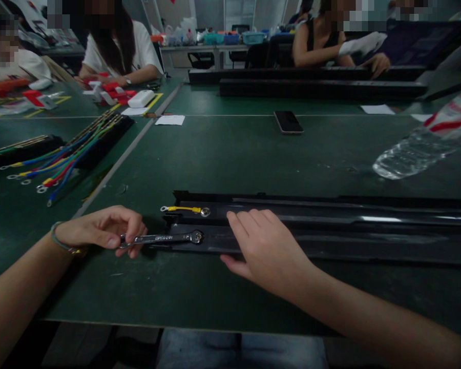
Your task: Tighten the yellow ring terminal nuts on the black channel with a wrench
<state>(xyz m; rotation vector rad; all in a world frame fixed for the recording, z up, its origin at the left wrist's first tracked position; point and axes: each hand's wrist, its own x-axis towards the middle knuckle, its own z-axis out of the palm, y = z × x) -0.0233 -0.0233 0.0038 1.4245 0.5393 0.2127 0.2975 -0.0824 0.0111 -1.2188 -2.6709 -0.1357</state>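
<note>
Fingers of my left hand [113, 230] are closed around one end of a silver combination wrench [163, 238]. The wrench's other end sits around a small nut [198, 236] on the nearer of two long black channels [194, 245]. My right hand [267, 246] lies over that same channel, its fingers on top and its thumb at the near edge, gripping it. On the farther channel [218, 207], a short yellow wire [184, 209] with ring terminals is fastened at one end by a screw [205, 211]; its free ring points left.
A phone [289, 122] and a tilted water bottle [422, 136] lie beyond the channels. Bundled coloured wires [77, 148] with ring terminals rest at the left. Across the green table [215, 154], other people sit near more black channels [318, 88] and red-and-white parts [109, 92].
</note>
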